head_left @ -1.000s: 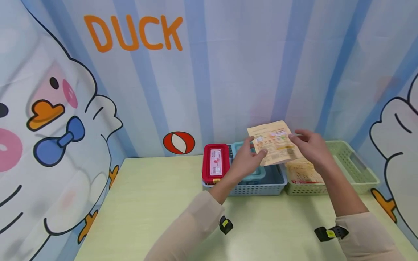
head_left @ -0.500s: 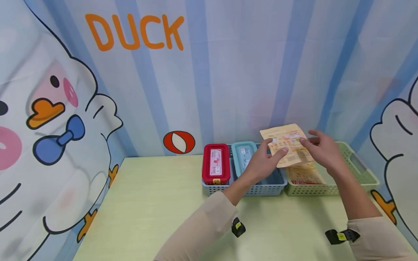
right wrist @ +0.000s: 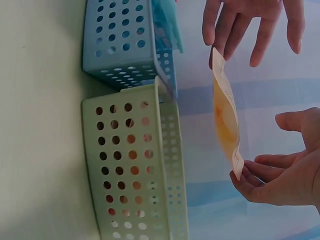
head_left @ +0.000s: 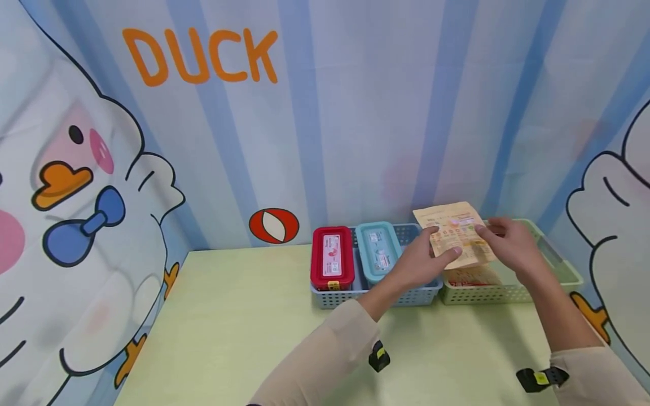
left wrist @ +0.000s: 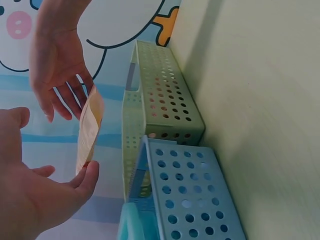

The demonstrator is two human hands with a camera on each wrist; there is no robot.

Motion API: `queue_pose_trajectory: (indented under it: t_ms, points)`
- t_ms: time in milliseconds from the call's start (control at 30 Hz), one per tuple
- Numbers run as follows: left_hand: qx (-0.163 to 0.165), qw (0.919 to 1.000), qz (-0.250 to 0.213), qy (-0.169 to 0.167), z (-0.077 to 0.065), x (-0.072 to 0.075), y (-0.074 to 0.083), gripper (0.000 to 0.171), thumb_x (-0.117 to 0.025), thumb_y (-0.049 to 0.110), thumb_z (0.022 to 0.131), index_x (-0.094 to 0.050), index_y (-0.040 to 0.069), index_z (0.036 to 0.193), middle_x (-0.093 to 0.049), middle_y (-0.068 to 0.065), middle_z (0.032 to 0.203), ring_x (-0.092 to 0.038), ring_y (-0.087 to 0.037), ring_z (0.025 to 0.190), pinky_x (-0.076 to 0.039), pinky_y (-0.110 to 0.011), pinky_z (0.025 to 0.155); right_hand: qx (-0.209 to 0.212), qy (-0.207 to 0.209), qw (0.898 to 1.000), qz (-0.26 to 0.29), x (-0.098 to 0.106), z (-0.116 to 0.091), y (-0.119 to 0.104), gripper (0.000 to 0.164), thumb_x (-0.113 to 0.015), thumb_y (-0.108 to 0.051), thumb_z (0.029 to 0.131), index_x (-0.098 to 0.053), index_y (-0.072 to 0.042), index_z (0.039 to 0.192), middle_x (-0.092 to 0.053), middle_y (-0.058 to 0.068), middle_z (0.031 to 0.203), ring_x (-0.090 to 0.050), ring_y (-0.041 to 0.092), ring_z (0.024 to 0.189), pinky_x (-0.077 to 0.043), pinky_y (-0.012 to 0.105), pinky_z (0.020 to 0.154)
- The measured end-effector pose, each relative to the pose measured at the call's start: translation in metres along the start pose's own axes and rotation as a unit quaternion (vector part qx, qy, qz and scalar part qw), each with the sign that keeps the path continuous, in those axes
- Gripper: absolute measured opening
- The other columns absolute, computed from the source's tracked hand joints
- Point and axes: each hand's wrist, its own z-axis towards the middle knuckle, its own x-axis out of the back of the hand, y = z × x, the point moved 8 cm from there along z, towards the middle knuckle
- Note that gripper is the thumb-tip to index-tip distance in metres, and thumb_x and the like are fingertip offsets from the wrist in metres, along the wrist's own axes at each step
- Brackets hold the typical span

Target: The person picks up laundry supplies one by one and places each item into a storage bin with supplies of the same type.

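A flat beige printed packet (head_left: pixel 459 234) is held up, tilted, in front of the back curtain, partly over the green basket (head_left: pixel 508 294). My left hand (head_left: pixel 424 259) holds its left edge and my right hand (head_left: pixel 513 248) its right edge. In both wrist views the packet shows nearly edge-on and bulges slightly. My left fingertips (left wrist: pixel 89 177) and right fingertips (right wrist: pixel 239 184) meet its edges, while both thumbs stand off from it. More packaging (head_left: pixel 472 276), beige with red print, lies in the green basket, partly hidden by the held packet.
A blue basket (head_left: pixel 332 299) adjoins the green one on its left. It holds a red-lidded box (head_left: pixel 332 259) and a turquoise-lidded box (head_left: pixel 378 252). The pale table (head_left: pixel 244 316) extends left and forward. A duck-print curtain (head_left: pixel 355 113) hangs behind.
Both hands have moved right with the packet, from over the blue basket to the green basket's left part. The turquoise-lidded box is now more visible. The head view has shifted slightly.
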Motion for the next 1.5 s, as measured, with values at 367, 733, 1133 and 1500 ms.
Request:
queue_pose_trajectory:
  t_ms: [367, 733, 1133, 1500]
  points:
    - [-0.016, 0.9961, 0.086, -0.014, 0.010, -0.019, -0.015, 0.073, -0.061, 0.052, 0.105, -0.039, 0.015, 0.163, -0.060, -0.003, 0.146, -0.064, -0.012, 0.121, -0.055, -0.034, 0.096, -0.018, 0.000, 1.000, 0.019, 0.001, 0.002, 0.028, 0.083, -0.040, -0.050, 0.113, -0.024, 0.019, 0.157, -0.030, 0.046, 0.155, -0.032, 0.064, 0.141, -0.040, 0.073, 0.106]
    - [0.021, 0.9948, 0.097, -0.023, 0.014, -0.033, -0.024, 0.067, -0.061, 0.053, 0.105, -0.044, 0.020, 0.161, -0.052, 0.000, 0.157, -0.057, -0.019, 0.136, -0.053, -0.043, 0.104, -0.055, -0.008, 0.998, -0.021, -0.008, 0.002, 0.061, 0.085, -0.039, -0.055, 0.112, -0.032, 0.019, 0.154, -0.034, 0.044, 0.154, -0.039, 0.063, 0.136, -0.046, 0.070, 0.100]
    - [0.074, 0.9927, 0.090, -0.031, 0.016, -0.039, -0.033, 0.067, -0.060, 0.050, 0.106, -0.040, 0.022, 0.164, -0.052, -0.004, 0.158, -0.056, -0.026, 0.138, -0.052, -0.049, 0.105, -0.079, -0.051, 0.995, 0.018, -0.018, 0.001, 0.088, 0.086, -0.039, -0.055, 0.112, -0.030, 0.019, 0.154, -0.033, 0.044, 0.153, -0.050, 0.058, 0.128, -0.052, 0.063, 0.096]
    - [0.078, 0.9805, 0.176, -0.039, 0.017, -0.047, -0.028, 0.067, -0.058, 0.047, 0.108, -0.036, 0.022, 0.166, -0.049, 0.003, 0.161, -0.044, -0.025, 0.150, -0.045, -0.045, 0.115, -0.085, -0.058, 0.993, 0.050, -0.017, 0.004, 0.091, 0.087, -0.038, -0.055, 0.112, -0.026, 0.020, 0.155, -0.027, 0.044, 0.156, -0.042, 0.058, 0.137, -0.049, 0.063, 0.102]
